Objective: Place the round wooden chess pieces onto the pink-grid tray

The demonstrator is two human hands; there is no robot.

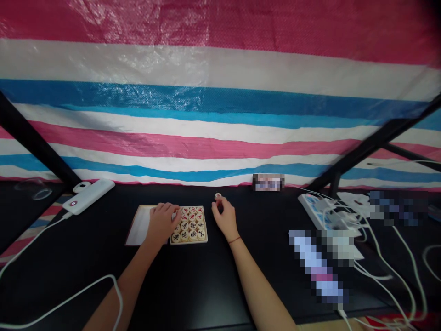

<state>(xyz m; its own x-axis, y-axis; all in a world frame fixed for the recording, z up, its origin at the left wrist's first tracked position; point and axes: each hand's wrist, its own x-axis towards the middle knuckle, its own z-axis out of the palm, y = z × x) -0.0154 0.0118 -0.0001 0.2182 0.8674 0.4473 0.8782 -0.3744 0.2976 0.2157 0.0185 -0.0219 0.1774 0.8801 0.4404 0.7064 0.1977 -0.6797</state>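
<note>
A shallow box [206, 240] holds rows of round xiangqi pieces [193, 225] with red and black characters, and its lid [138, 225] lies folded out to the left with a white inside. My left hand [164, 224] rests across the box's left side, fingers loosely extended over the pieces near the upper left corner; it hides some of them. To the right of the box, my right hand [225, 218] pinches a single xiangqi piece [218, 196] at its fingertips, just above or on the black table.
A white power bank [90, 196] with a cable lies at the left. On the right are a power strip [313, 211], tangled white cables [379, 248] and a blurred-out device [317, 266]. A small blurred object [268, 182] sits by the striped sheet [220, 110] behind the table.
</note>
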